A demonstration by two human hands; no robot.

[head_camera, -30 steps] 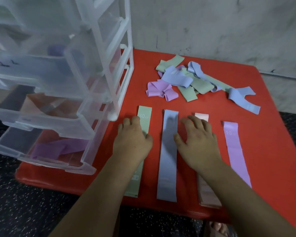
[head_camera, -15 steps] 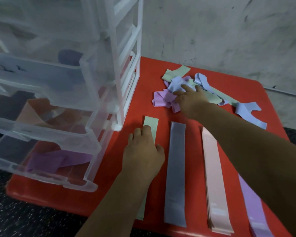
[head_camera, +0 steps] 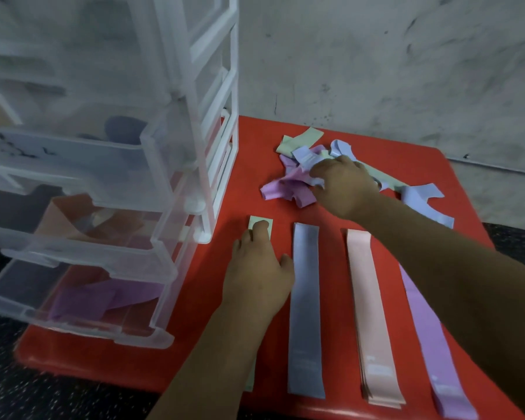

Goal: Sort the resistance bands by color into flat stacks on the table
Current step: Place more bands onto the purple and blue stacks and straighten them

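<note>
A home setting is suggested: scuffed plaster wall (head_camera: 391, 71) beyond the fingers (head_camera: 259, 229), plastic drawer unit (head_camera: 109, 165) left of them.

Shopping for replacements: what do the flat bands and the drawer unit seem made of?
The long blue-grey band and pink band stack look thin, matte, rubbery, probably latex; piled ones crumple limply. The translucent drawer unit looks like rigid, glossy plastic; contents show through.

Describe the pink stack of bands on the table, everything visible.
The pale pink stack of flat rubbery bands lies straight on the red table, third from the left in the row, between the blue strip and the purple strip, apart from both. Several layered edges show at its near end, beside faint white print. Only the table touches it.
</note>
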